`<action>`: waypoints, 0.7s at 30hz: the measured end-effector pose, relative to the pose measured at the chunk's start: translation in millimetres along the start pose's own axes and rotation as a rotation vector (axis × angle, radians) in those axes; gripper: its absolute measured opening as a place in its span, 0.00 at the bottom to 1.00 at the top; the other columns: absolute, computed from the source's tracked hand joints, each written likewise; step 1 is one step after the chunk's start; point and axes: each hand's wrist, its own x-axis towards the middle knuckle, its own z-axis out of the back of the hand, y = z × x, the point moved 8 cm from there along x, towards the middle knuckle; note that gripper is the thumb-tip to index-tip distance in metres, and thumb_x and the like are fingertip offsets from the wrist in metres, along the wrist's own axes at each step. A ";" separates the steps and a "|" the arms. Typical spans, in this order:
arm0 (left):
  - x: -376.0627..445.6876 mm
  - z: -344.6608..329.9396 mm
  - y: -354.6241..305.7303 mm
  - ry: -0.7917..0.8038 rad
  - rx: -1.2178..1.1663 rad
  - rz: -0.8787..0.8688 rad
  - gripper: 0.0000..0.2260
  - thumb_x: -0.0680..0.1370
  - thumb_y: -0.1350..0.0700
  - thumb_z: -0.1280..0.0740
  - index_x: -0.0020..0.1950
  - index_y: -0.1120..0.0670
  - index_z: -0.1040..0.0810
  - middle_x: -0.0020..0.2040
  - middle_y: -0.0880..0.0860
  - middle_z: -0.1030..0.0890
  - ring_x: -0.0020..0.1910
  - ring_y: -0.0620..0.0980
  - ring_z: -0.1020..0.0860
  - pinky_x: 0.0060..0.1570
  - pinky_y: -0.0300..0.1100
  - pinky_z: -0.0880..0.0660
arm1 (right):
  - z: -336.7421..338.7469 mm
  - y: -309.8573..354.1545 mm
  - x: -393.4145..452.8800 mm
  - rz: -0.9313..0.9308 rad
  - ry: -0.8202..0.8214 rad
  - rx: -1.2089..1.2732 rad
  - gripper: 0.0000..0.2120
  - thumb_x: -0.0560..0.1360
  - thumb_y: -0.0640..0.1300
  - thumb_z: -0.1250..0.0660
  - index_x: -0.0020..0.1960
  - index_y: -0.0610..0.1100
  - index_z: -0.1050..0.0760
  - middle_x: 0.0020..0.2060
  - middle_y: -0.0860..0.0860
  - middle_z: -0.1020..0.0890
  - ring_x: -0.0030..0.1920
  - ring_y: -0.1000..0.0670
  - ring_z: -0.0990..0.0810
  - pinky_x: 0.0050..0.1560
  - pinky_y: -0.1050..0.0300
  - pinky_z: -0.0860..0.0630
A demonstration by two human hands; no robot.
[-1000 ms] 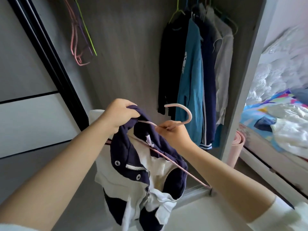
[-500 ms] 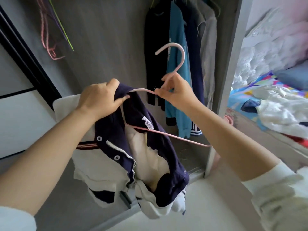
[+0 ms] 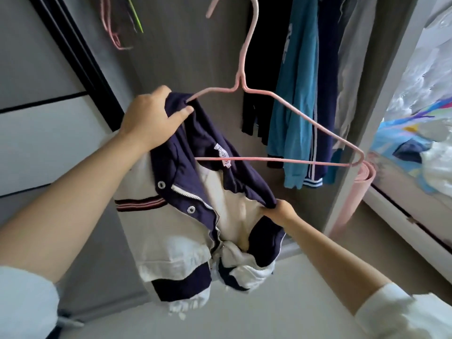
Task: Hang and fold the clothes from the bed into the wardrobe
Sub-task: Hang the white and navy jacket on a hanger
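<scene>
Left hand [image 3: 151,118] clenched on the navy collar of a navy-and-white jacket [image 3: 195,216], pinching it together with the left shoulder end of a pink wire hanger [image 3: 276,123]. Right hand [image 3: 277,212] lower down, gripping the opposite navy edge of the jacket's open front. Jacket held up in the air before the open wardrobe [image 3: 195,57], draped down from the left hand, zip open, cream lining showing, hem bunched at the bottom. Hanger upright, its bottom bar running across the neck opening, right shoulder end bare and sticking out toward the wardrobe's side panel [image 3: 371,118]; hook reaching up past the frame's top edge.

Inside the wardrobe, against its grey back wall: hung clothes [image 3: 300,94] on the right in black, teal, navy and grey; spare hangers [image 3: 117,23], pink and green, at the upper left. Sliding door [image 3: 36,118] with black trim at far left. Rolled pink mat [image 3: 359,192] standing just beside the side panel. Bed [image 3: 420,152] at the right edge, with a bright patterned sheet and white clothes [image 3: 437,167] piled on it. Pale floor [image 3: 281,302] below.
</scene>
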 end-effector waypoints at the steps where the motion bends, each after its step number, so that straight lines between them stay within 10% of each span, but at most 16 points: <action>1: -4.1 1.6 5.5 -0.004 -0.003 -0.007 0.27 0.69 0.41 0.41 0.49 0.66 0.27 0.42 0.68 0.22 0.45 0.67 0.24 0.41 0.52 0.31 | 8.1 -1.4 4.6 -0.006 -0.040 0.042 0.18 0.74 0.43 0.33 0.60 0.36 0.26 0.55 0.38 0.21 0.57 0.40 0.23 0.52 0.54 0.30; 11: -66.4 -37.1 71.5 0.188 -0.002 0.088 0.36 0.66 0.33 0.50 0.49 0.65 0.26 0.38 0.66 0.22 0.39 0.66 0.23 0.37 0.51 0.29 | 105.5 18.0 18.4 0.199 -0.151 -0.293 0.11 0.75 0.34 0.37 0.55 0.30 0.24 0.44 0.39 0.23 0.45 0.46 0.27 0.44 0.57 0.35; 21: -78.0 -42.6 75.2 0.164 0.244 0.044 0.15 0.71 0.58 0.27 0.39 0.69 0.28 0.26 0.67 0.25 0.23 0.67 0.25 0.25 0.48 0.31 | 139.3 63.7 -16.1 0.125 -0.231 -0.537 0.11 0.74 0.37 0.40 0.54 0.38 0.25 0.48 0.39 0.23 0.45 0.42 0.28 0.41 0.58 0.35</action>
